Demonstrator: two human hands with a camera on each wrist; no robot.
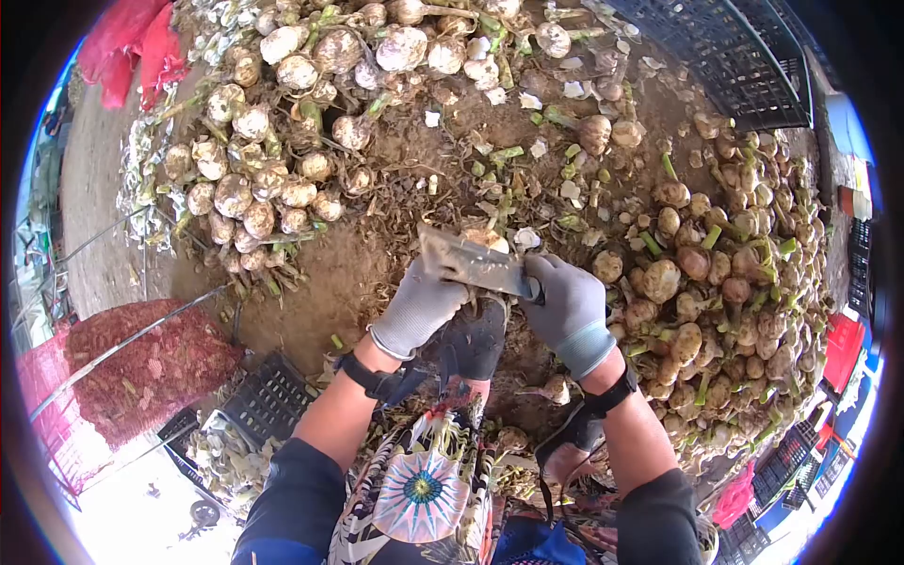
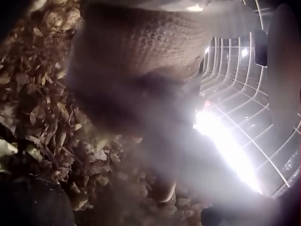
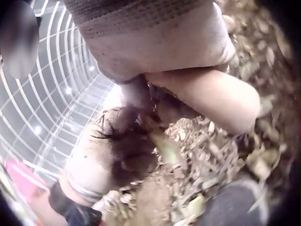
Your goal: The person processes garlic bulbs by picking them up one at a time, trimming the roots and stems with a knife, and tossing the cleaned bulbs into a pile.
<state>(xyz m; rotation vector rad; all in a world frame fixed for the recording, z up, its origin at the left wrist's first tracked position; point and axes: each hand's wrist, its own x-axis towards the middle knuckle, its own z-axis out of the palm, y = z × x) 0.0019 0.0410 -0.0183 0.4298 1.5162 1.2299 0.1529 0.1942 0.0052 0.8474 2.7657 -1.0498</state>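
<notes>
My gloved right hand (image 1: 568, 306) grips the dark handle of a cleaver (image 1: 476, 264), its broad, dirt-smeared blade reaching left across the front of my left hand. The gloved left hand (image 1: 421, 306) holds a garlic bulb (image 1: 488, 239), which shows just beyond the blade's far edge; the blade hides most of those fingers. In the right wrist view the left glove (image 3: 101, 146) is curled beside a greenish stem (image 3: 167, 148), with the right glove (image 3: 160, 52) above. The left wrist view is blurred, showing mainly the left glove (image 2: 146, 42).
Garlic bulbs with long stems (image 1: 259, 193) lie piled at the left and far side. A large heap of trimmed garlic (image 1: 716, 273) covers the right. Black crates (image 1: 744, 66) stand at the far right, and a red mesh sack (image 1: 151, 363) sits left. Cut stem pieces litter the soil.
</notes>
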